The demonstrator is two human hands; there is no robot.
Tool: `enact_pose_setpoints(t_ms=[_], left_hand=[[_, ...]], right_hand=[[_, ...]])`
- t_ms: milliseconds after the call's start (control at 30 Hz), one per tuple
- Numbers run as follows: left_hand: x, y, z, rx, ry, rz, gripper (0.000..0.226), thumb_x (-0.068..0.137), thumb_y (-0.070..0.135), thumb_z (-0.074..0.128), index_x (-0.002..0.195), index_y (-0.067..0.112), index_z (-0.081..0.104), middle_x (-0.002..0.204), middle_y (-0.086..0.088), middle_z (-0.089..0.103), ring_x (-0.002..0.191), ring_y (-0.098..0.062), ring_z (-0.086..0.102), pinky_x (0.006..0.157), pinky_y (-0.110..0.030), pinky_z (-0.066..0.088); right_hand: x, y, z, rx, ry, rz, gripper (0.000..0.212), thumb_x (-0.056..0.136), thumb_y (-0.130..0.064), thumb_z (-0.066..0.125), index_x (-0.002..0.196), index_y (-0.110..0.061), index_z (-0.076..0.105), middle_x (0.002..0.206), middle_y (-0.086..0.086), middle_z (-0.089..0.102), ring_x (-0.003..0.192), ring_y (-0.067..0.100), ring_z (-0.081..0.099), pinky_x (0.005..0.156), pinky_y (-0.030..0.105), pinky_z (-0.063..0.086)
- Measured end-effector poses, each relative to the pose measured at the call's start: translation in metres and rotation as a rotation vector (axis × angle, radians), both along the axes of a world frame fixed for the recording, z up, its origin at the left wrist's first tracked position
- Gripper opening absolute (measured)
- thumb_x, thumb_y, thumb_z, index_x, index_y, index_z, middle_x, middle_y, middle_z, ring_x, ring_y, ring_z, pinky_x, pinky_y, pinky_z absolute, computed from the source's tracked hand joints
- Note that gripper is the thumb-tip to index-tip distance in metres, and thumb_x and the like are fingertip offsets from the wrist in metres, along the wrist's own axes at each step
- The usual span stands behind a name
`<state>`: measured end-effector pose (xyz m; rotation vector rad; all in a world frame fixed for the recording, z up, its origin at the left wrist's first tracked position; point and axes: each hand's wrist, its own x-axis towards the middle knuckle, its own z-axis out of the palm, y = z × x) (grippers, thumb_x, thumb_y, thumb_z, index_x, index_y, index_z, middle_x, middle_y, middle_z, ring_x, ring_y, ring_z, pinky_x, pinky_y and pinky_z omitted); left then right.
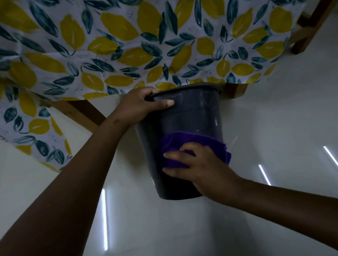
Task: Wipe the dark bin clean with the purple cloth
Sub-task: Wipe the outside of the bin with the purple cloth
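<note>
1. The right hand (199, 164) pressed the cloth (190, 144) flat against the near side of the bin (184, 117). Its fingers were spread over the cloth rather than curled round it, a pressing grip clamped on the cloth against the wall.
2. The left hand (140, 103) was closed on the bin's rim at the far left, thumb along the outer wall, the other fingers hooked over the edge and hidden.
3. The cloth sat bunched about the middle of the wall, slightly to the right, reaching to the bin's right edge.
4. The bin seemed tilted or lifted, mouth away from the person and base toward them. Whether the base touched the floor (270, 113) could not be told.
5. The rim lay just under the hanging edge of the leaf-printed tablecloth (109, 49), beside a wooden leg (88, 115) on the left and another at the far right.
6. Progress, as a judgement: wiping was under way on the outer wall. Pale smears showed on the upper wall near the rim, so that band probably remained. The far side, the base and the inside were out of view, so their condition could not be judged; likely a good share of the task was left.
</note>
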<state>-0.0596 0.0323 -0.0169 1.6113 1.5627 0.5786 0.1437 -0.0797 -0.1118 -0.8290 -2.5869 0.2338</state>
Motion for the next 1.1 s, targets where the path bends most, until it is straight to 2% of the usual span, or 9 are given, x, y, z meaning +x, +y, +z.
enact_pose_setpoints(t_ms=[67,200,267,367,533,633,800,967,1100], left_hand=[[-0.009,-0.004,-0.004,-0.008,-0.036,0.052,0.043,0.077,0.031,0.078,0.092,-0.005,0.062,0.086,-0.015,0.060,0.081,-0.022,0.059,0.070,-0.033,0.041],[-0.028,-0.009,-0.002,-0.080,-0.094,0.052,0.031,0.077,0.022,0.077,0.095,0.001,0.063,0.093,-0.012,0.064,0.085,-0.017,0.062,0.076,-0.032,0.049],[-0.031,-0.007,0.005,-0.077,0.010,-0.025,0.025,0.080,0.021,0.075,0.096,0.006,0.064,0.092,-0.005,0.063,0.076,-0.004,0.058,0.069,-0.015,0.046],[-0.020,-0.002,0.012,-0.028,0.139,-0.162,0.033,0.084,0.019,0.072,0.115,0.014,0.062,0.104,0.007,0.060,0.084,0.005,0.054,0.066,0.002,0.040],[-0.002,0.001,-0.004,0.049,0.155,-0.061,0.036,0.079,0.039,0.075,0.094,0.007,0.068,0.086,-0.002,0.061,0.072,-0.004,0.054,0.057,-0.011,0.038],[-0.003,-0.001,-0.006,0.016,0.012,0.010,0.033,0.079,0.031,0.076,0.084,0.000,0.064,0.078,-0.008,0.059,0.071,-0.011,0.054,0.061,-0.021,0.039],[-0.014,-0.010,-0.012,-0.002,-0.126,0.129,0.025,0.081,0.027,0.075,0.081,0.006,0.061,0.071,-0.002,0.054,0.065,-0.005,0.051,0.055,-0.014,0.039],[-0.024,-0.011,-0.025,0.018,-0.192,0.226,0.024,0.079,0.029,0.076,0.080,0.009,0.062,0.073,-0.006,0.056,0.070,-0.012,0.053,0.062,-0.024,0.041],[-0.023,-0.006,-0.018,0.002,-0.054,0.111,0.022,0.083,0.034,0.072,0.077,0.015,0.062,0.068,0.007,0.055,0.062,0.000,0.052,0.056,-0.014,0.040]], right_hand=[[0.002,0.010,0.008,-0.071,0.123,-0.185,0.054,0.082,-0.005,0.042,0.127,-0.029,0.059,0.140,0.002,0.051,0.116,0.030,0.042,0.085,0.047,0.048],[0.020,0.039,0.015,-0.191,0.336,-0.475,0.068,0.076,0.012,0.047,0.131,-0.027,0.056,0.144,0.003,0.044,0.113,0.027,0.039,0.098,0.027,0.033],[0.020,0.038,0.013,-0.170,0.304,-0.438,0.066,0.076,0.011,0.048,0.130,-0.026,0.058,0.143,0.001,0.046,0.111,0.028,0.041,0.098,0.024,0.031],[0.009,0.015,0.003,-0.095,0.179,-0.259,0.059,0.077,0.009,0.061,0.125,-0.025,0.063,0.139,-0.001,0.053,0.116,0.027,0.038,0.103,0.039,0.040],[-0.004,0.002,0.002,0.014,0.068,-0.010,0.049,0.081,-0.003,0.060,0.124,-0.025,0.064,0.136,-0.001,0.057,0.113,0.025,0.040,0.092,0.039,0.045],[0.000,0.022,0.012,-0.088,0.195,-0.247,0.058,0.081,-0.001,0.040,0.130,-0.027,0.058,0.141,0.000,0.050,0.108,0.029,0.041,0.094,0.038,0.043],[0.021,0.043,0.015,-0.211,0.344,-0.495,0.069,0.074,0.015,0.049,0.131,-0.022,0.058,0.140,0.000,0.048,0.108,0.028,0.043,0.097,0.007,0.022],[0.003,-0.007,-0.009,-0.235,0.159,-0.096,0.056,0.079,0.006,0.062,0.123,-0.028,0.061,0.132,-0.004,0.057,0.112,0.027,0.050,0.089,0.045,0.048],[-0.010,-0.028,-0.005,-0.074,-0.049,0.224,0.062,0.066,-0.004,0.079,0.121,-0.027,0.062,0.130,-0.006,0.060,0.112,0.028,0.051,0.074,0.040,0.049]])
